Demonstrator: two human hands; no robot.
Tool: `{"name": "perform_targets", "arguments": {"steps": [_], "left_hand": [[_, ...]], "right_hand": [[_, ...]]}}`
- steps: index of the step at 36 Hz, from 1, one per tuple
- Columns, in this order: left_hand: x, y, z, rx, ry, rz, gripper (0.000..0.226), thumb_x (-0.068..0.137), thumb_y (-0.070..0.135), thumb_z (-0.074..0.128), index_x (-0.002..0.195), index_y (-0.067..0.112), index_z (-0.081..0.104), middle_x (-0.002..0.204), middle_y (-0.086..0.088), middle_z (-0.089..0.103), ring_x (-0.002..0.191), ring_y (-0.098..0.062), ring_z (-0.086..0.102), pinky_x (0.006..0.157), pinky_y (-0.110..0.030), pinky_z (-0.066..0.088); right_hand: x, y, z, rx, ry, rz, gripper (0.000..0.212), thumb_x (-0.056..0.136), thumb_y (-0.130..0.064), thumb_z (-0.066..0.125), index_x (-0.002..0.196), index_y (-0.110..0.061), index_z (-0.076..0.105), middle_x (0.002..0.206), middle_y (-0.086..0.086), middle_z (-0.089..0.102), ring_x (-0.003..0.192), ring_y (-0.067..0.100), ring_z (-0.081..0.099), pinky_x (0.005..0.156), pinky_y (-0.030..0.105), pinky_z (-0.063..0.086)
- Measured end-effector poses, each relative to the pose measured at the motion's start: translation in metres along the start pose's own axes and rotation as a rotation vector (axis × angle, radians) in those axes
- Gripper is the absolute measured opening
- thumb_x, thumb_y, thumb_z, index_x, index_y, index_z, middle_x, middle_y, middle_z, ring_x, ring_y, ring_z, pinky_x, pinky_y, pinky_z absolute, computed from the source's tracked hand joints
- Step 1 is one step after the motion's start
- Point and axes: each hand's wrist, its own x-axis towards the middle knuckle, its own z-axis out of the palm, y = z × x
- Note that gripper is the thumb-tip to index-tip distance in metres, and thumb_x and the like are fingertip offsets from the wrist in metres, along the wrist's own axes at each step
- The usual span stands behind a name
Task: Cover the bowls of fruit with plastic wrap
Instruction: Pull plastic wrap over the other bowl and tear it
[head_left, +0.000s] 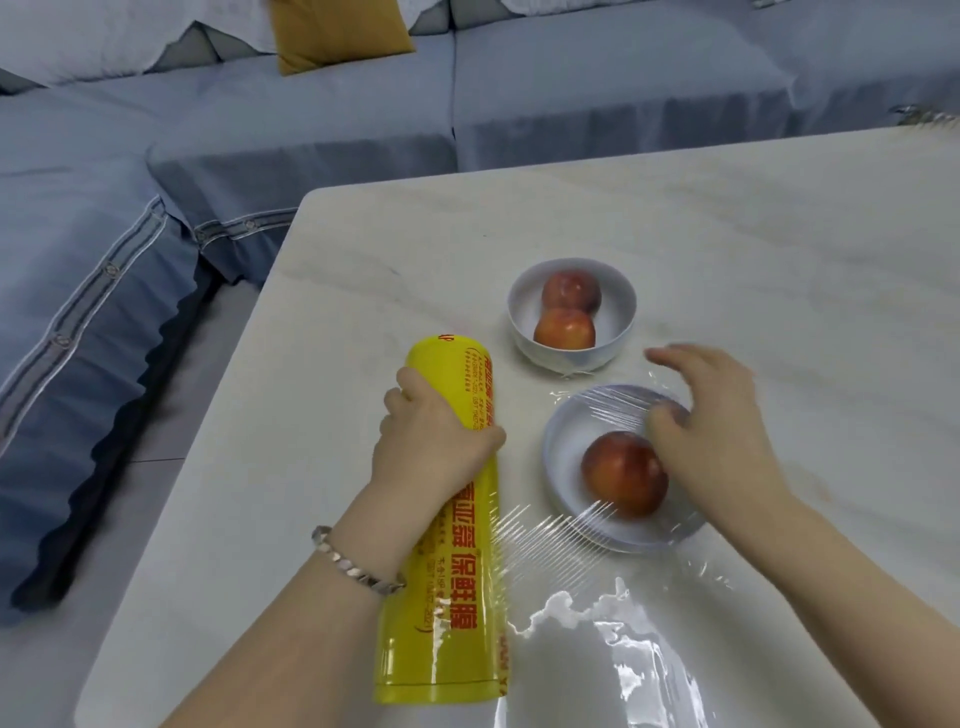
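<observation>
A yellow roll of plastic wrap lies lengthwise on the white table, and my left hand grips its middle. A clear sheet of wrap runs from the roll to the right over the near white bowl, which holds a red fruit. My right hand rests on top of that bowl with fingers spread, pressing the film; part of a second fruit shows under its fingers. A far white bowl with two red fruits stands behind, without any wrap over it.
Loose, crinkled wrap lies on the table in front of the near bowl. A blue-grey sofa with a mustard cushion runs along the left and far sides. The table's left edge is close to the roll.
</observation>
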Motion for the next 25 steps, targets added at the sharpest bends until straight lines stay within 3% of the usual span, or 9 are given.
{"name": "perform_targets", "arguments": {"steps": [2,4,7,10,13,15,18,21,25], "left_hand": [[0.001,0.003,0.002,-0.004,-0.007,0.018,0.089,0.075,0.04,0.067,0.137,0.006,0.012,0.132,-0.017,0.033,0.118,-0.04,0.042,0.091,-0.041,0.039],[0.0,0.003,0.005,0.021,0.005,0.055,0.088,0.08,0.042,0.059,0.145,0.02,0.004,0.131,-0.016,0.031,0.117,-0.042,0.041,0.093,-0.041,0.038],[0.001,-0.001,0.006,0.052,0.031,0.106,0.074,0.087,0.046,0.046,0.146,0.045,0.001,0.129,-0.015,0.032,0.112,-0.04,0.043,0.091,-0.04,0.038],[0.003,-0.006,0.005,0.054,0.033,0.13,0.065,0.091,0.047,0.042,0.144,0.049,0.005,0.128,-0.015,0.032,0.11,-0.04,0.045,0.089,-0.039,0.039],[0.006,-0.011,0.005,0.044,0.017,0.14,0.064,0.091,0.047,0.041,0.144,0.05,0.005,0.126,-0.015,0.033,0.108,-0.04,0.047,0.088,-0.039,0.04],[0.007,-0.012,0.004,0.037,0.015,0.14,0.064,0.091,0.048,0.041,0.143,0.05,0.004,0.126,-0.015,0.033,0.107,-0.041,0.048,0.087,-0.039,0.04],[0.008,-0.013,0.004,0.042,0.02,0.142,0.064,0.091,0.049,0.041,0.144,0.049,0.004,0.125,-0.014,0.033,0.106,-0.04,0.048,0.085,-0.038,0.041],[0.007,-0.012,0.005,0.042,0.021,0.14,0.064,0.091,0.049,0.041,0.144,0.049,0.004,0.126,-0.014,0.033,0.106,-0.038,0.047,0.082,-0.036,0.038],[0.006,-0.01,0.006,0.083,0.023,0.134,0.065,0.092,0.048,0.04,0.144,0.048,0.002,0.126,-0.014,0.032,0.105,-0.037,0.045,0.076,-0.034,0.032]], "right_hand": [[0.012,-0.023,0.011,0.051,-0.096,-0.076,0.044,0.08,0.006,0.05,0.121,-0.008,0.057,0.127,0.011,0.055,0.122,0.025,0.044,0.089,-0.004,0.017],[0.028,-0.042,0.027,0.063,-0.24,-0.134,0.043,0.085,0.001,0.049,0.127,-0.006,0.052,0.13,0.012,0.055,0.122,0.024,0.047,0.091,0.008,0.025],[0.053,-0.057,0.055,-0.084,-0.447,-0.225,0.048,0.092,-0.012,0.045,0.138,-0.005,0.036,0.142,0.015,0.044,0.132,0.027,0.038,0.107,0.025,0.023],[0.068,-0.059,0.075,-0.232,-0.647,-0.175,0.053,0.091,-0.023,0.049,0.137,-0.002,0.032,0.134,0.02,0.05,0.123,0.033,0.047,0.102,0.039,0.037],[0.075,-0.056,0.079,-0.253,-0.765,-0.09,0.057,0.086,-0.033,0.056,0.133,-0.003,0.039,0.125,0.013,0.057,0.113,0.027,0.055,0.094,0.031,0.043],[0.076,-0.055,0.076,-0.224,-0.794,-0.072,0.058,0.083,-0.038,0.061,0.13,-0.007,0.047,0.111,0.007,0.06,0.1,0.018,0.058,0.08,0.021,0.04],[0.074,-0.052,0.074,-0.117,-0.736,-0.068,0.039,0.078,-0.034,0.069,0.109,-0.011,0.064,0.066,-0.008,0.048,0.057,0.004,0.046,0.05,0.012,0.032],[0.071,-0.049,0.077,-0.056,-0.634,-0.051,0.03,0.074,-0.029,0.073,0.098,-0.013,0.068,0.057,-0.012,0.042,0.05,0.003,0.041,0.046,0.012,0.029],[0.068,-0.045,0.081,-0.038,-0.576,-0.086,0.039,0.071,-0.026,0.075,0.106,-0.01,0.068,0.057,-0.01,0.039,0.049,0.004,0.039,0.049,0.013,0.028]]}}
